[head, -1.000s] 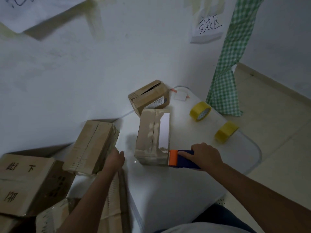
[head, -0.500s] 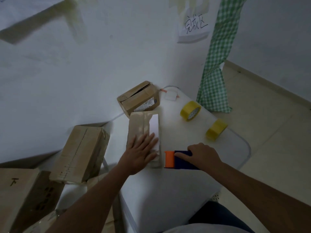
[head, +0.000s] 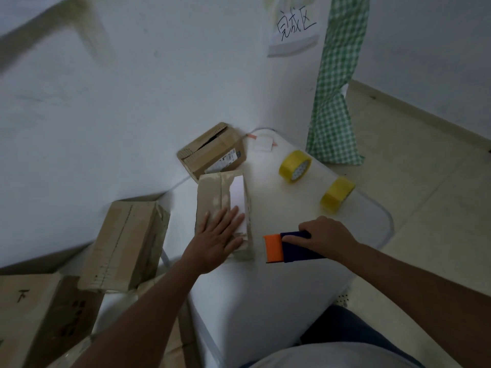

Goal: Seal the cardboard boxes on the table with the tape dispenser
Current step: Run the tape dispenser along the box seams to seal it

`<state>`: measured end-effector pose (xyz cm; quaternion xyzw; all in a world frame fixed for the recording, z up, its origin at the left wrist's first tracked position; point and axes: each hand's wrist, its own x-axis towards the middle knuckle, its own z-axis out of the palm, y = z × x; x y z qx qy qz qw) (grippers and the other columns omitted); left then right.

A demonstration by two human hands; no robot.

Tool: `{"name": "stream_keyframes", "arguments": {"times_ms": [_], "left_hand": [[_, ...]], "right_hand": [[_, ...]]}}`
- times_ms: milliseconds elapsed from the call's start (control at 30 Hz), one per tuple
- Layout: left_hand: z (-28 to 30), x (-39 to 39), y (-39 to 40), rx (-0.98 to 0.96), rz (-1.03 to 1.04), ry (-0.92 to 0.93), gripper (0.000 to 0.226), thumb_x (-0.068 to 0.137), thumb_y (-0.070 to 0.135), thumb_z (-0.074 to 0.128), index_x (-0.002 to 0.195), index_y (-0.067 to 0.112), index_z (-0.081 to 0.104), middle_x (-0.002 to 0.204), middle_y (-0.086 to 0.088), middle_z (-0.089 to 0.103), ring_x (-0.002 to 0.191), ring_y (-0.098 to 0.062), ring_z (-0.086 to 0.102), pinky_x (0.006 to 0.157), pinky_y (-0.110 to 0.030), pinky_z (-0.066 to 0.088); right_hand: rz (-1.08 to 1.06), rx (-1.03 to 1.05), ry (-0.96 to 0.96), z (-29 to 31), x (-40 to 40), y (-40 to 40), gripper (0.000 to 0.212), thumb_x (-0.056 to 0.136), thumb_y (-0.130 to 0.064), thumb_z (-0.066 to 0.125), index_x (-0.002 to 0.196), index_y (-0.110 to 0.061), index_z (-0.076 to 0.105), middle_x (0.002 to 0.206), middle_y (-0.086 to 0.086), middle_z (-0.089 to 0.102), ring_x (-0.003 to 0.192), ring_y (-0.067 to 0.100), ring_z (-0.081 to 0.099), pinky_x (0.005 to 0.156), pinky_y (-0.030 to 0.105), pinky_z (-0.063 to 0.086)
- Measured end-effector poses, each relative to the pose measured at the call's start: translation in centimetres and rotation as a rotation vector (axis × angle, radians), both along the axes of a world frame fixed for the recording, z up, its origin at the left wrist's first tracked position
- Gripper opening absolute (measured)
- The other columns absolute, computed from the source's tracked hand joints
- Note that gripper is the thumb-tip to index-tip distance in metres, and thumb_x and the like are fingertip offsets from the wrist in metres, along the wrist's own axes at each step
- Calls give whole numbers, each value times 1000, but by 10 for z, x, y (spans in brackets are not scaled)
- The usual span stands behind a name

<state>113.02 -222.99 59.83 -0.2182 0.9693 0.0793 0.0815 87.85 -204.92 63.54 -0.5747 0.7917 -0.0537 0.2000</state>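
Cardboard box [head: 221, 197] lies mid-desk, long axis running away from the person. Left hand [head: 219, 239] presses flat on its near end, fingers straight and spread. Right hand [head: 322, 236] grips the tape dispenser [head: 283, 248], fingers curled round it, orange end just right of the box's near corner, not touching. Bare desk [head: 265, 288] nearer the person; tape rolls [head: 295, 166] lie well beyond.

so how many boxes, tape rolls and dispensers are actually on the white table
cardboard boxes: 2, the box under the left hand and the open-flapped box behind it
yellow tape rolls: 2, one near the curtain, one nearer the edge
tape dispenser: 1
total: 5
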Motion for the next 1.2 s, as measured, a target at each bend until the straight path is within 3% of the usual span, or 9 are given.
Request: {"name": "stream_keyframes", "arguments": {"times_ms": [233,467,567,733,800,867,933,1033,1200], "left_hand": [[0,2,-1,11,-11,16,66,98,63,-2,157,34,-3,164,13,-14,149,-8,-19,121,-46,-7],[1,2,-1,-2,-7,19,70,93,66,-11,156,35,-6,163,15,-17,148,-7,-21,121,-44,-9],[-1,1,-1,8,-9,75,68,98,65,-3,157,33,3,165,12,-7,151,-10,-13,121,-45,-6],[-8,4,2,-47,-14,121,60,103,58,6,158,33,8,166,8,-1,153,-18,-2,119,-52,3],[-6,2,9,-59,-16,137,53,104,55,10,155,43,17,166,9,2,153,-24,2,118,-55,3],[-5,0,18,-62,-21,154,40,104,51,16,140,53,34,165,11,9,152,-30,4,116,-63,6],[-7,-2,27,-45,-15,191,28,102,43,26,123,50,44,162,12,19,152,-30,6,112,-71,11],[-10,-3,35,9,98,194,28,101,41,24,117,49,45,158,14,22,152,-21,-1,112,-71,2],[-8,-7,43,46,175,123,36,98,45,15,122,49,41,159,16,12,149,-15,-17,113,-65,-12]], "right_hand": [[-35,-10,-99,-7,-5,5,80,70,-84,25,73,-13,62,59,-2,51,54,12,50,53,28,35],[-35,14,-42,-1,-11,15,61,71,-84,25,64,-27,45,58,-6,46,52,5,45,49,23,31],[-62,5,-48,-1,-14,18,72,68,-91,22,61,-24,46,56,-4,46,52,8,47,50,25,32],[-123,94,-69,2,-6,8,66,80,-80,37,58,-18,45,58,0,45,53,13,45,55,29,35],[-109,128,-78,5,-6,5,68,80,-79,39,64,-14,47,62,3,46,55,16,45,56,31,34],[-53,197,-79,12,-8,1,64,84,-76,41,74,-13,49,67,2,48,60,16,46,56,31,33],[-1,273,-62,19,-10,-3,54,88,-70,42,78,-18,46,73,0,48,63,14,46,56,29,33],[35,289,36,26,-6,-9,49,91,-67,39,78,-20,40,76,-2,45,66,15,45,54,28,31],[35,247,190,20,21,-24,58,93,-65,38,106,-12,58,105,7,61,93,23,61,67,31,39]]}}
